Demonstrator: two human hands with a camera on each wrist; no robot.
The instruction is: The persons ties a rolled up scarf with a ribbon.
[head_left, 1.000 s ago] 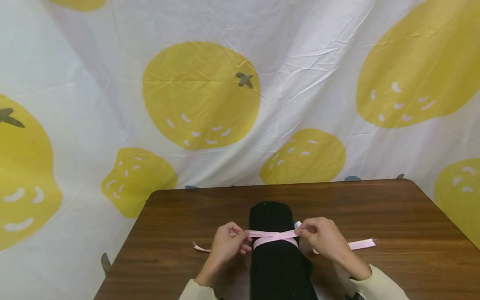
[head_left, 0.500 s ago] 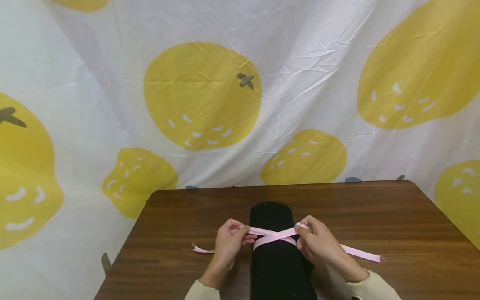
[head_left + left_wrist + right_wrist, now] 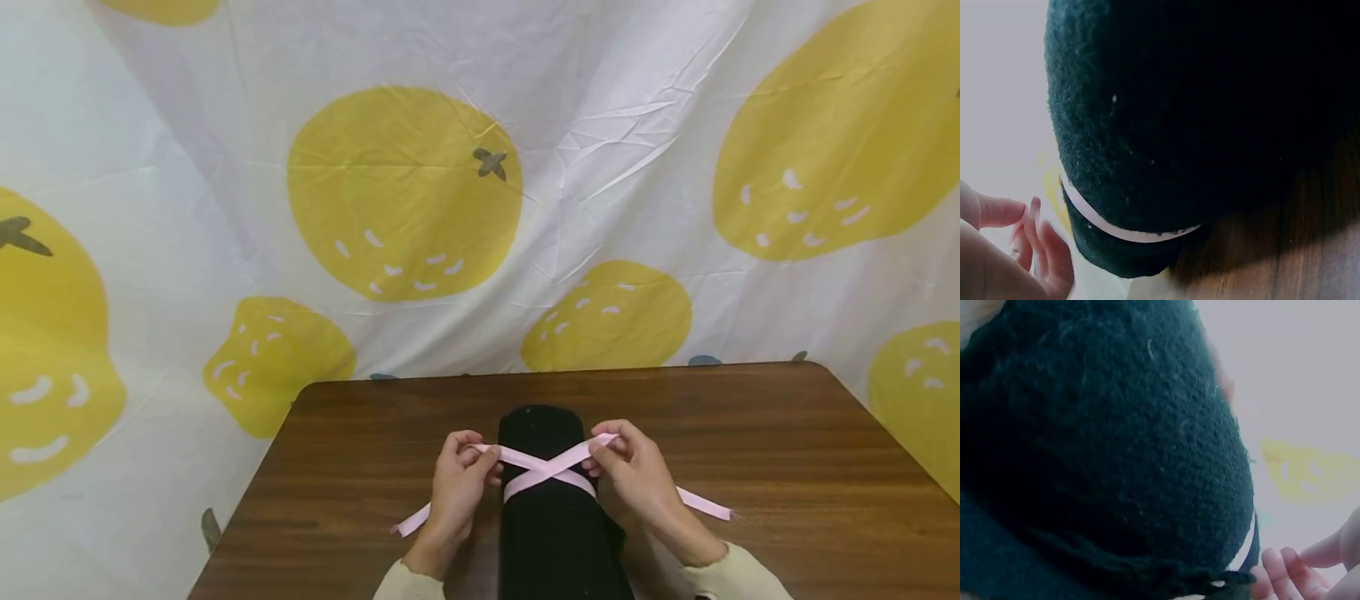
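Both left hand (image 3: pixel 459 477) and right hand (image 3: pixel 637 477) pinch the pink ribbon (image 3: pixel 549 469) crossed over the black bundle (image 3: pixel 557 537) on the tabletop (image 3: pixel 390 425); the ribbon looks light, limp and slippery, best held near its crossing.

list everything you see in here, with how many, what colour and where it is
ribbon: apparently one, pink, round the bundle and crossed on top, a loose end beyond each wrist
fabric bundle: one, black, lying lengthwise on the table
table: one, brown wood grain, under the bundle
backdrop cloth: one, white with yellow fruit print, behind the table
sleeves: two, cream, one on each arm
left grip: one, bare, pinching the ribbon left of the crossing
right grip: one, bare, pinching it right of the crossing
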